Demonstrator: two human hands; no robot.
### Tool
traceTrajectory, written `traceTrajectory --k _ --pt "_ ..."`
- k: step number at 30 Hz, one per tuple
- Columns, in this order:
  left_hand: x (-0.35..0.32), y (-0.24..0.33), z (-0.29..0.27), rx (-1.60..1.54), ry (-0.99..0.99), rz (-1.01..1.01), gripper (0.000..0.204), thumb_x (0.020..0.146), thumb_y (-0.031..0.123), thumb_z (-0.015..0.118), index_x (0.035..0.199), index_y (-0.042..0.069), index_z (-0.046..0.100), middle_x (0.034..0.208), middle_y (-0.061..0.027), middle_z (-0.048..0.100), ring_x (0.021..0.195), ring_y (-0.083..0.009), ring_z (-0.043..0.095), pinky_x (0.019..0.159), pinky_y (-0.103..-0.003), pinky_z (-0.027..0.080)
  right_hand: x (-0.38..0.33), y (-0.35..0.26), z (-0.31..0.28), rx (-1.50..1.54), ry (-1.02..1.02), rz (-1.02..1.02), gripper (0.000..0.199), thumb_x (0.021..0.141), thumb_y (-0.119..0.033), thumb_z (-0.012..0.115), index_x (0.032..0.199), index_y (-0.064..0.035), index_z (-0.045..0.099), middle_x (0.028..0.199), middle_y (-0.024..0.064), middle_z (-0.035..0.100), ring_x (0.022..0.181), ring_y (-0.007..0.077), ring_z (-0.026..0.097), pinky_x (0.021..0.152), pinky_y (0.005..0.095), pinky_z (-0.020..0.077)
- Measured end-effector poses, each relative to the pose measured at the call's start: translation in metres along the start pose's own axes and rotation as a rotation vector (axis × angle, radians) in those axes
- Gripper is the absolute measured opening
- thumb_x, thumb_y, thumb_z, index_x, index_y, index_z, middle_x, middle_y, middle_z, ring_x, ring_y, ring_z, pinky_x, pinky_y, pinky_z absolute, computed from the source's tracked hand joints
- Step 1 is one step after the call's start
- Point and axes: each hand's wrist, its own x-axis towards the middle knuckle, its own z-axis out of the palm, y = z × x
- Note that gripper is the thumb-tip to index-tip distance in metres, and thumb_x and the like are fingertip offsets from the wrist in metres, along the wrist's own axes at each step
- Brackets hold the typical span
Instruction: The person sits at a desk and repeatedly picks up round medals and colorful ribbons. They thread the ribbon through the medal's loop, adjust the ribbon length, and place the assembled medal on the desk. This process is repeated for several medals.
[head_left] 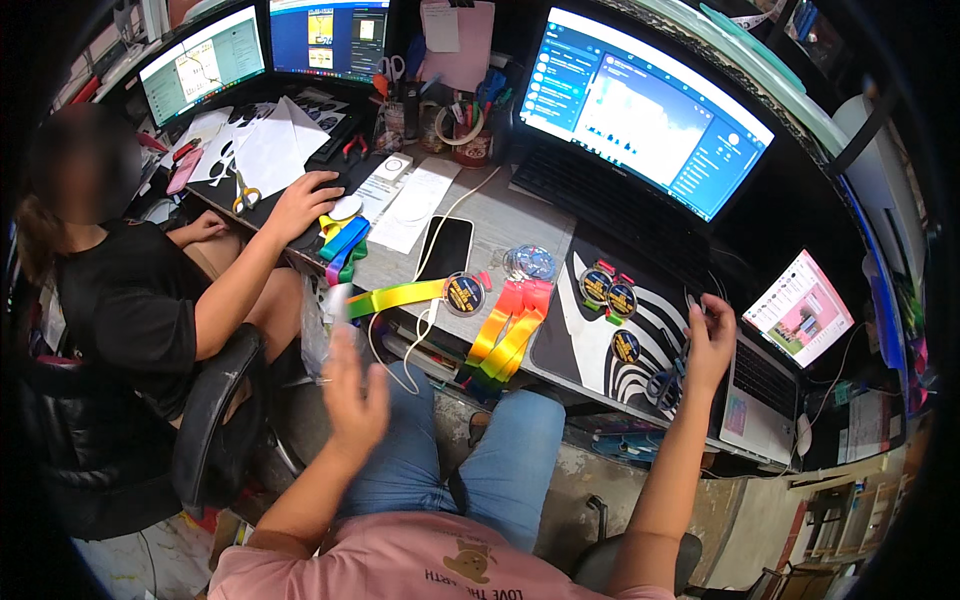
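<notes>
The blurred left hand's grip (355, 405) looks spread; whether the right hand's curled grip (710, 335) pinches anything, I cannot tell. Snagging the looped white cable (410, 370) could drag the round medal (463, 295), near the surface's (490, 222) front edge, off.

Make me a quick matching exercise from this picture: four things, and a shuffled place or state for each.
Things
1. Phone
2. Three round medals
3. Laptop
4. Person's left hand

Places or states
A. On the black-and-white mat
B. Raised, partly blurred
C. Dark-screened, on the grey desk
D. Open, right of the mat

Pairs: 1-C, 2-A, 3-D, 4-B
</notes>
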Motion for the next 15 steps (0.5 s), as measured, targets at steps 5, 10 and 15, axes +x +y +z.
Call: traceTrajectory --k 5,10,15 --pt "-0.026 -0.136 0.037 0.379 -0.118 -0.261 0.061 0.089 0.015 0.057 0.144 -0.002 0.036 0.149 -0.0194 0.037 0.125 -0.0416 0.045 0.104 -0.048 0.035 -0.045 -0.043 0.021 0.083 0.024 -0.09 0.017 0.085 -0.004 0.067 0.102 -0.0047 0.064 0.1 0.0025 0.061 0.084 0.009 0.052 0.071 0.022 0.0448" --pt "-0.02 -0.226 0.072 0.531 -0.385 -0.289 0.046 0.086 0.015 0.058 0.13 0.001 0.054 0.143 -0.0154 0.047 0.116 -0.0399 0.05 0.101 -0.047 0.04 -0.074 -0.068 0.082 -0.135 -0.239 -0.31 0.016 0.082 -0.002 0.067 0.098 -0.0055 0.067 0.105 0.0067 0.064 0.09 0.0158 0.058 0.072 0.025 0.0466" --pt "-0.003 -0.213 0.072 0.271 0.111 -0.288 0.03 0.084 0.007 0.056 0.112 0.003 0.064 0.12 -0.0164 0.058 0.11 -0.0358 0.053 0.096 -0.043 0.041 -0.097 -0.054 0.119 -0.238 -0.438 -0.346 0.017 0.083 -0.01 0.066 0.1 -0.0047 0.068 0.105 0.0119 0.066 0.099 0.0309 0.059 0.086 0.0375 0.0457"
